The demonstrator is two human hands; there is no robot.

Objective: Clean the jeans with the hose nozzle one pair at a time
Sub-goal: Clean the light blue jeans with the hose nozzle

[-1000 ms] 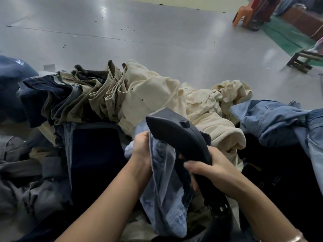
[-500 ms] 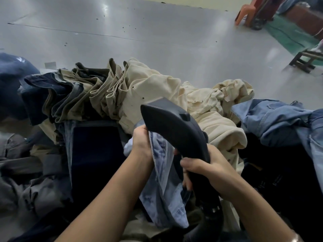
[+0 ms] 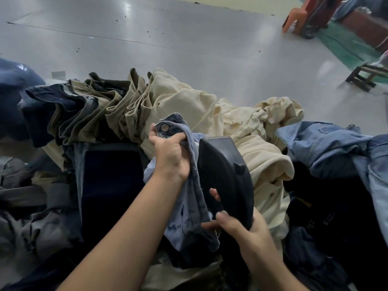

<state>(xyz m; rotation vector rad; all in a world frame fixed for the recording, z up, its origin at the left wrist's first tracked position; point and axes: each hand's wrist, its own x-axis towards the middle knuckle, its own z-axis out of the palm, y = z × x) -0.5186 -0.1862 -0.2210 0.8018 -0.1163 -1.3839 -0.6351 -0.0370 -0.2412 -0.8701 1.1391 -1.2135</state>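
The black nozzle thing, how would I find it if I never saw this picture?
Look at the big heap of trousers on the grey floor, then at the two hands in front. The right hand grips the nozzle, beside the light blue jeans in the left hand. It is the only hard, smooth, curved black thing among cloth.

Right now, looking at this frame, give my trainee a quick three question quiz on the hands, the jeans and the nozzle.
1. True or false: the left hand grips the light blue jeans at the waistband.
2. Which hand holds the black hose nozzle? A) left B) right C) neither
3. Fill in: the cream trousers lie ______ the held jeans, toward the grey floor.

Key: 1 true; 2 B, the right hand; 3 beyond.
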